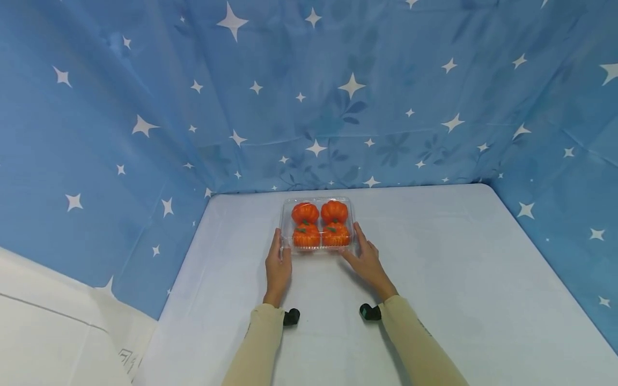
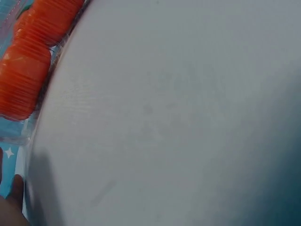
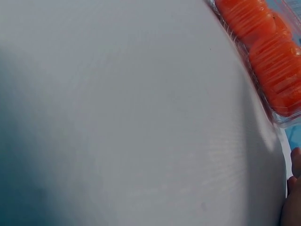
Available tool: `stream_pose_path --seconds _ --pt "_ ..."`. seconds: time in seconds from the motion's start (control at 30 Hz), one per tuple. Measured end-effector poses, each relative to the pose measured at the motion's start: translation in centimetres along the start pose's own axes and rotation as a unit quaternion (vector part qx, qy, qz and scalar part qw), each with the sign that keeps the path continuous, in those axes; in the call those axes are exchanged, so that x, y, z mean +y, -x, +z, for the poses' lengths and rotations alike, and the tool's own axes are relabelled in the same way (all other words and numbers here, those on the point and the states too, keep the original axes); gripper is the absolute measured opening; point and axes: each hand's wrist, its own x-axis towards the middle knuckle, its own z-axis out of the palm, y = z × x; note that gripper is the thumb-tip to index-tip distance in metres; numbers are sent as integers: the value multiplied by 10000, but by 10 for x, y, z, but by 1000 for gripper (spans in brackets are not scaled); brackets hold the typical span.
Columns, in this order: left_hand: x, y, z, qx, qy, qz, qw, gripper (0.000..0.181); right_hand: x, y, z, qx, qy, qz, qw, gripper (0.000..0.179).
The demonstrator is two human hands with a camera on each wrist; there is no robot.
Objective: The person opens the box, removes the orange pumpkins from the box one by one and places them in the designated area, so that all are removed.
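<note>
Nearest, the cream left sleeve and right sleeve reach forward over the white table, angled inward so that both arms converge on one thing; by each cuff sits a dark device, one at the left wrist and one at the right wrist, turned to the inner side, presumably to face the work; at the lower left stands an off-white panel; beyond the cuffs, the left hand and right hand frame the near corners of a clear plastic box, their fingers fairly straight and pointing forward along its sides, thumbs apart from them toward its near edge, a spread that suits steadying or squaring it evenly; whether every fingertip touches the plastic, I cannot tell; the box lies toward the table's far edge, roughly square to it; inside, two nearer orange pumpkins and two farther orange pumpkins sit two by two, an arrangement that probably suits the box's shape; farthest, a blue star-patterned curtain hangs behind the table, seemingly to screen the workspace.
</note>
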Motion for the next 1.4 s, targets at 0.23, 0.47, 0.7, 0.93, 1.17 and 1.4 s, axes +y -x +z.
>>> stream_pose_path --seconds 0.23,0.47,0.7,0.93,1.17,1.4 --pt "5 -1 1 333 197 327 9987 51 2 -1 0 30 -72 -123 9999 104" --pt "2 2 8 66 121 -19 9999 56 0 1 4 158 -567 132 9982 109" --pt "2 4 11 -137 -24 83 9999 59 -12 3 15 814 -765 53 9937 109" --pt "2 6 10 -112 -47 -13 9999 63 -32 9 45 1777 -1320 80 9751 112" --pt "0 7 11 -25 -78 -95 9999 62 -44 12 73 2437 -1798 177 9529 118" --pt "3 6 10 -114 5 19 9999 60 -41 11 72 2719 -1915 -118 9430 100"
